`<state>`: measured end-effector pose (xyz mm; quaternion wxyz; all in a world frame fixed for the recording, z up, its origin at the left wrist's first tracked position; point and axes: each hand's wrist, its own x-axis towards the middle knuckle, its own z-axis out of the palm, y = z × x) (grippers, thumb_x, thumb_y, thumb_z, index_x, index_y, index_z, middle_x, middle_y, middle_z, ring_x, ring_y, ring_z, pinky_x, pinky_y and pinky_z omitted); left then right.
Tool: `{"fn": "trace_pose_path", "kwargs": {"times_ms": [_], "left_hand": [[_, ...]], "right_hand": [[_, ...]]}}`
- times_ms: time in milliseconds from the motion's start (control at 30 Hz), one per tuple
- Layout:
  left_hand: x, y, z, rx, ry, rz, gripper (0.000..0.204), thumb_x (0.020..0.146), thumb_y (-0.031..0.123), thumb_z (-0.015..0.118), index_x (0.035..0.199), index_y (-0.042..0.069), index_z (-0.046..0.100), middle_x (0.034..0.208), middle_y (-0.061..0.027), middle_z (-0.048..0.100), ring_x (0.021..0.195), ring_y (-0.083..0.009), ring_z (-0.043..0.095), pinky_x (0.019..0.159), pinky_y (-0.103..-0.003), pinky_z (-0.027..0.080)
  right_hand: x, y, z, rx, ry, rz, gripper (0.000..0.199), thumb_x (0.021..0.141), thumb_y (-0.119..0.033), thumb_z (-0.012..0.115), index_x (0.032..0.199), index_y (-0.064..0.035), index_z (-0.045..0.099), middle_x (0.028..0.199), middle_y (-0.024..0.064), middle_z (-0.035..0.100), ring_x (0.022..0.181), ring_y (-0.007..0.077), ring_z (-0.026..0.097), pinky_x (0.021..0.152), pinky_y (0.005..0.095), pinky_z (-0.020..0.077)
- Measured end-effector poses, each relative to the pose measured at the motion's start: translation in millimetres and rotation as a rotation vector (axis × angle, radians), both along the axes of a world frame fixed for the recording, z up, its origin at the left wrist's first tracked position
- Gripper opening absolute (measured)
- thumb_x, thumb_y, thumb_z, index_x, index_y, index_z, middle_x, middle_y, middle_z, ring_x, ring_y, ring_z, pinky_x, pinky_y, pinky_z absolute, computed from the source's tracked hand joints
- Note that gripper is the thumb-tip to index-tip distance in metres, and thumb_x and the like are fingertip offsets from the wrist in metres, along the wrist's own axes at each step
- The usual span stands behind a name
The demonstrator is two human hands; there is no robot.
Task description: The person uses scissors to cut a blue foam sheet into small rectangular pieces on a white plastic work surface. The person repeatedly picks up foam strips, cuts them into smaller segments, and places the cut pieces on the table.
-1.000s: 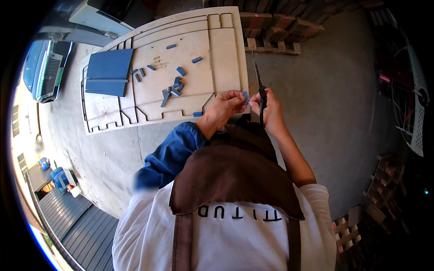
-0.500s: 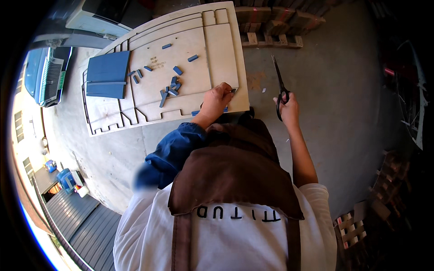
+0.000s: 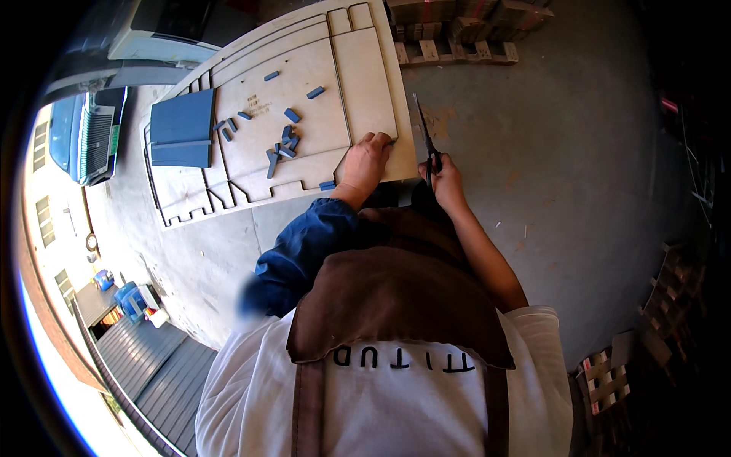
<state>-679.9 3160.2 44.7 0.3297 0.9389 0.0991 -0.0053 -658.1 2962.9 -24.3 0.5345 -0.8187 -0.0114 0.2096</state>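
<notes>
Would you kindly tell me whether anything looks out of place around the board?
Somewhat: small blue blocks lie scattered at mixed angles on the wooden board, several heaped together, one at its near edge. Small pale scraps also litter the concrete floor to the right.

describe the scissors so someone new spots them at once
Start at the pale wooden board and go to its near right corner. Just off that corner, the right hand holds the scissors, blades pointing away from the body. Unlike the short blue pieces lying on the board, they are long, dark and slim.
</notes>
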Motion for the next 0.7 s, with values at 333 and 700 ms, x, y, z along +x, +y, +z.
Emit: {"fn": "trace_pose_path", "kwargs": {"times_ms": [333,700], "left_hand": [[1,1,-8,-0.007,-0.044,0.024,0.011,0.083,0.014,0.06,0.091,0.006,0.061,0.085,-0.0152,0.061,0.078,-0.0364,0.061,0.07,-0.043,0.049],[3,-5,-4,-0.02,-0.076,0.02,0.007,0.084,0.013,0.058,0.089,0.008,0.061,0.084,-0.0139,0.062,0.078,-0.0357,0.061,0.069,-0.043,0.05]], "right_hand": [[0,7,20,0.054,-0.014,0.02,0.031,0.076,-0.02,0.075,0.088,-0.002,0.052,0.072,0.0122,0.061,0.064,0.0268,0.06,0.062,0.0358,0.0483],[2,7,18,-0.002,0.006,0.065,0.027,0.079,-0.014,0.072,0.089,-0.0012,0.05,0.074,0.0074,0.06,0.067,0.0154,0.057,0.065,0.0307,0.0488]]}}
